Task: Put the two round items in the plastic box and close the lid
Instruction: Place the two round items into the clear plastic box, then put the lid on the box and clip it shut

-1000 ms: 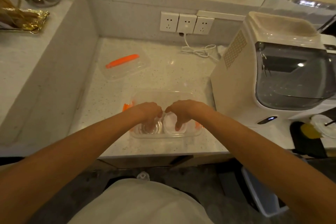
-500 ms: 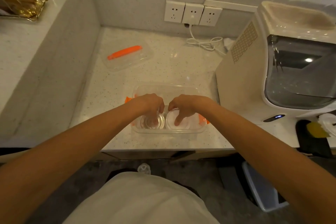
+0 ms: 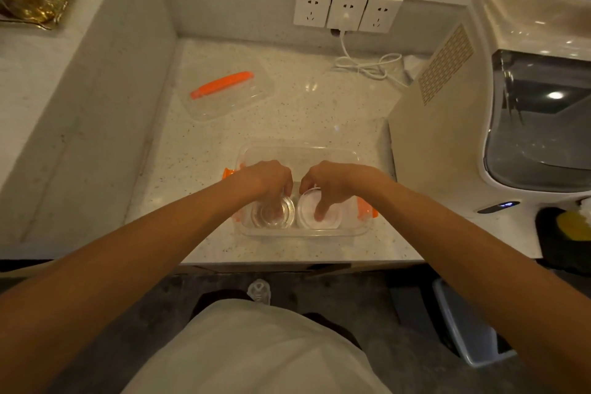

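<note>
A clear plastic box (image 3: 307, 150) with orange side clips stands open near the counter's front edge. Two round items lie side by side in its near half: a clear ribbed round item (image 3: 286, 213) on the left and a whitish round item (image 3: 332, 217) on the right. My left hand (image 3: 271, 182) reaches into the box with its fingers on the clear one. My right hand (image 3: 332, 184) reaches in beside it, fingertips on the whitish one. The box's clear lid (image 3: 230, 96) with an orange handle lies apart on the counter at the back left.
A large white appliance (image 3: 495, 125) stands just right of the box. Wall sockets (image 3: 347, 9) with a white cable (image 3: 367, 65) are at the back. A raised ledge runs along the left, with a gold wrapper (image 3: 32, 3) on it. A black and yellow object (image 3: 566, 233) lies at the far right.
Both hands stay in the box on the two round items, hardly shifted. The view has tilted down, so the counter sits lower in the frame.
</note>
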